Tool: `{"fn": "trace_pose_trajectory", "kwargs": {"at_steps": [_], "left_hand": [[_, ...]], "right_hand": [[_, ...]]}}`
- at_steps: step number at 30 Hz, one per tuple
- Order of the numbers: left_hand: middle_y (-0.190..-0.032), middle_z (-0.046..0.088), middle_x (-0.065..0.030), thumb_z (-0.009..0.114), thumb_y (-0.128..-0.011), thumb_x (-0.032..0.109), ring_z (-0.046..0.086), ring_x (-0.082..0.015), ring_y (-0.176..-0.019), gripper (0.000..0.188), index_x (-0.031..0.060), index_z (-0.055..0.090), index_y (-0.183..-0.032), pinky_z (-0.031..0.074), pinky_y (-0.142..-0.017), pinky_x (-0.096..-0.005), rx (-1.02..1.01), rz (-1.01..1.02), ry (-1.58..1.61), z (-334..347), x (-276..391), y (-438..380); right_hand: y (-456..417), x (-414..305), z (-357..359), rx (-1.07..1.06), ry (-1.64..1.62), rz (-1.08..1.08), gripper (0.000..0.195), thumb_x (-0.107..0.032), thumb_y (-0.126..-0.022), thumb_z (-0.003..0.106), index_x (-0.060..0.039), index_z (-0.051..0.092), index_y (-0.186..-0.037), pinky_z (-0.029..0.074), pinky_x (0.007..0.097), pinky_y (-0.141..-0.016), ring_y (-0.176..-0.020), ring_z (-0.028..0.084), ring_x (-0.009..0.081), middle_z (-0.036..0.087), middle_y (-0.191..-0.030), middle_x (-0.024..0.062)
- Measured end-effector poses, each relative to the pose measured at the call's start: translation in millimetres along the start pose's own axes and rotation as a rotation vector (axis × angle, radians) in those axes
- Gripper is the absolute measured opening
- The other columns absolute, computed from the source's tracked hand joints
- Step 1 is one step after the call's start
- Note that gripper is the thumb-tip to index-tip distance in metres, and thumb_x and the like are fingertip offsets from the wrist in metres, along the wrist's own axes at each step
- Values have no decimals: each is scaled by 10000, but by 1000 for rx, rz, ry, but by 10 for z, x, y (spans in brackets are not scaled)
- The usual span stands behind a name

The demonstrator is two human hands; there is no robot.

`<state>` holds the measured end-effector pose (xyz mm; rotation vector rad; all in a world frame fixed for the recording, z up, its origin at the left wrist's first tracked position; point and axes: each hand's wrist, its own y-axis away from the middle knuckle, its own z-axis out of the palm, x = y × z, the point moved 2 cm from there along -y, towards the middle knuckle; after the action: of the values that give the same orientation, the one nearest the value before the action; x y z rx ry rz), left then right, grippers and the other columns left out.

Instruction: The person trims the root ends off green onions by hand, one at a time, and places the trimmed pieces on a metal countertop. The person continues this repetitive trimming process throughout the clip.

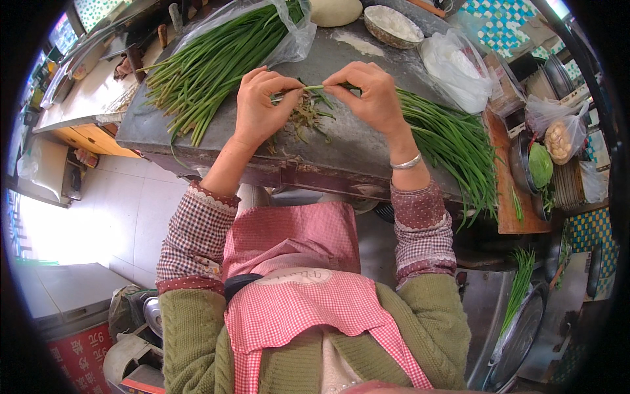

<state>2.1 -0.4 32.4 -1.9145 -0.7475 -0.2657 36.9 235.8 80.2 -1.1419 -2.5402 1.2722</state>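
Note:
Between my two hands a green Chinese chive stalk (pixel 313 87) is stretched above the grey worktop (pixel 344 143). My left hand (pixel 268 101) pinches one end of it with thumb and forefinger. My right hand (pixel 366 93) pinches it a short way along, a bracelet on that wrist. Below them lies a small heap of chive trimmings (pixel 305 115), partly hidden by my left hand. Left of my left hand, a large bunch of chives (pixel 216 74) lies partly in a clear plastic bag (pixel 300 42). Another pile of chives (pixel 448 138) spreads beneath and right of my right wrist.
At the back are a lump of dough (pixel 335 11), a bowl of white flour (pixel 393 25) and a white plastic bag (pixel 455 69). A wooden board (pixel 517 212) adjoins the worktop at right, beside a green cabbage (pixel 540 165). More chives (pixel 519 285) lie lower right.

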Motion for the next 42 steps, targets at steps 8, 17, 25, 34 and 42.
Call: {"fn": "trace_pose_trajectory", "kwargs": {"at_steps": [8, 17, 25, 34, 42], "left_hand": [[-895, 808, -56, 717, -884, 45, 755, -263, -904, 199, 93, 859, -1015, 460, -1198, -479, 100, -11, 55, 22, 19, 2], [-914, 808, -68, 643, -887, -1, 754, -273, -921, 274, 78, 855, -1041, 447, -1212, -482, 96, -41, 50, 40, -183, 41], [-924, 799, -68, 684, -877, 27, 750, -260, -920, 253, 72, 843, -1068, 493, -1111, -424, 86, -30, 71, -17, -61, -5], [-908, 791, -29, 803, -901, 125, 746, -243, -885, 125, 114, 851, -1017, 478, -1160, -446, 72, 52, -43, 51, -3, 0], [-886, 792, -43, 696, -913, 25, 754, -265, -885, 200, 108, 846, -1016, 485, -1173, -474, 67, 61, -69, 58, -17, 18]], "right_hand": [[1, 13, -9, 25, -14, 34, 94, -201, -916, 860, -114, 843, -948, 535, 394, -794, -804, 739, 274, 802, -887, 51], [-2, 41, -33, 23, 10, 58, 105, -203, -934, 857, -100, 839, -946, 521, 376, -786, -797, 734, 246, 810, -894, 48], [23, 46, -52, 30, 25, 112, 96, -162, -941, 873, -72, 850, -966, 531, 361, -777, -795, 701, 198, 823, -919, 30], [1, -16, 71, 12, -46, 20, 127, -247, -920, 863, -124, 839, -943, 540, 394, -792, -794, 749, 265, 806, -888, 47], [13, -25, -4, -69, 53, 79, 147, -203, -886, 903, -112, 856, -991, 540, 384, -806, -865, 727, 252, 814, -954, 48]]}}
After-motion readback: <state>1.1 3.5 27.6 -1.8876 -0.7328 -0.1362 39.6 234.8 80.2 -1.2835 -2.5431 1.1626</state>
